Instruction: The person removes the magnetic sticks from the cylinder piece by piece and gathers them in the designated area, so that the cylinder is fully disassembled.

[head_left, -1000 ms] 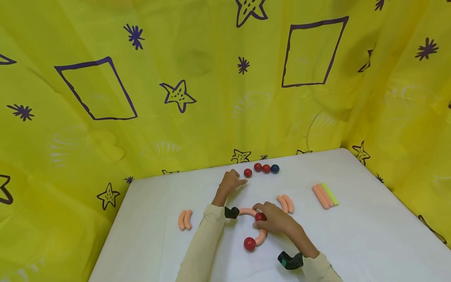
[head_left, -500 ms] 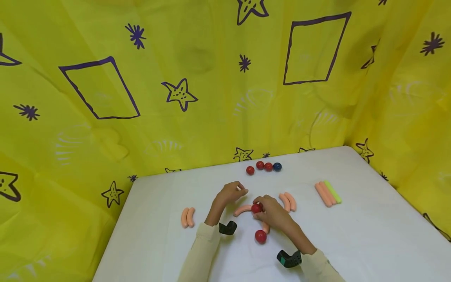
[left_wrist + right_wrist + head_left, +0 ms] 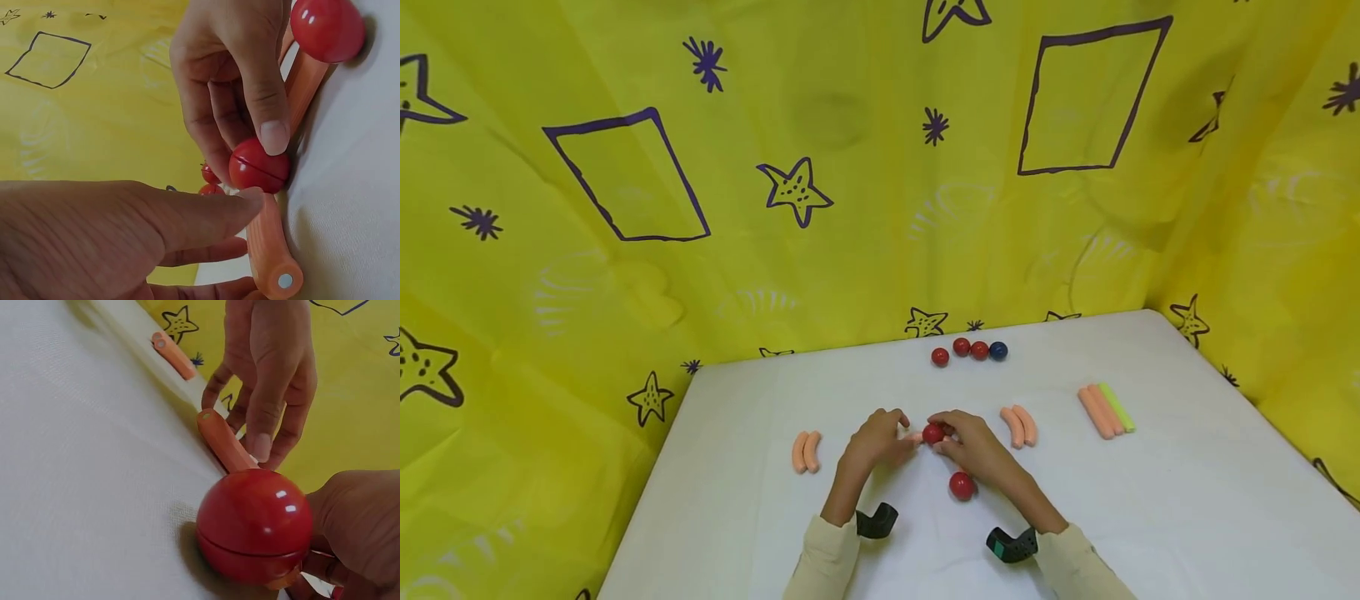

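Observation:
My right hand (image 3: 976, 450) pinches a shiny red ball (image 3: 259, 165) between thumb and fingers, low over the white table. From the left, my left hand (image 3: 876, 437) holds a curved orange magnetic rod (image 3: 265, 231), its thumb on top and fingers behind. One end of this rod meets the held ball; a silvery disc shows in its free end. Another orange rod (image 3: 306, 87) runs from beside the right hand towards a second red ball (image 3: 961, 486), nearer me on the table. In the right wrist view this second ball (image 3: 253, 525) hides the pinched one.
Several balls, red ones and a blue ball (image 3: 997, 351), lie at the table's back edge. Pairs of curved orange rods (image 3: 806, 452) sit left and right (image 3: 1018, 426). Straight orange rods and a green rod (image 3: 1117, 407) lie farther right. A yellow curtain (image 3: 850, 275) hangs behind.
My left hand has come back from near the far balls and down to the curved rod, which it now holds. The right hand keeps its pinch on the red ball, shifted slightly left.

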Tool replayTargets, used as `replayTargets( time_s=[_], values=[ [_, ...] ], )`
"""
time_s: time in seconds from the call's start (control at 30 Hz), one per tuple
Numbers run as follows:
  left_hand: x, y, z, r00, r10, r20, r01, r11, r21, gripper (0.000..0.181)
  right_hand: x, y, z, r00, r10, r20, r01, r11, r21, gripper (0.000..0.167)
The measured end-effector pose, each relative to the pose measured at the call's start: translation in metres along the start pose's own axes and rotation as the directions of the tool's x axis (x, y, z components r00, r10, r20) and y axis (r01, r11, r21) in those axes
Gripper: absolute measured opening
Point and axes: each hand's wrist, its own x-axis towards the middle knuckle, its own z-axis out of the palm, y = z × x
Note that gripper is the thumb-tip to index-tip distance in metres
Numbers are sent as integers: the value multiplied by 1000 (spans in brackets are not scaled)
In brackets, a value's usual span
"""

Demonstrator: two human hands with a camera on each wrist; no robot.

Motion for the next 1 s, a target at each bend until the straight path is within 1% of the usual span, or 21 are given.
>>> replayTargets(
  time_s=[0.1,0.27,0.47,0.57,0.7,0.8,0.9,1.0],
  values=[
    [-6,2,0,999,15,-30,-15,1000,22,34,1,1,1,999,-31,7,31,999,23,39],
    [-10,2,4,998,27,-61,-24,999,47,27,4,3,2,997,-70,11,70,996,48,38],
    [-12,0,9,997,17,-80,-13,998,59,27,6,4,6,998,-64,6,63,997,51,36],
    [-12,-1,10,996,32,-87,-28,998,53,26,6,4,7,998,-67,9,66,997,48,35],
    [-12,-3,13,993,57,-103,-52,997,54,25,7,3,7,998,-58,32,57,998,37,36],
    [-12,-3,15,993,49,-109,-43,998,52,24,10,2,5,998,-42,51,41,999,30,34],
    [-12,-2,16,993,36,-114,-31,999,41,24,13,2,3,997,-3,74,0,999,41,31],
    [-12,-1,17,994,21,-106,-18,1000,25,24,14,2,1,995,37,93,-41,998,48,29]
  ],
)
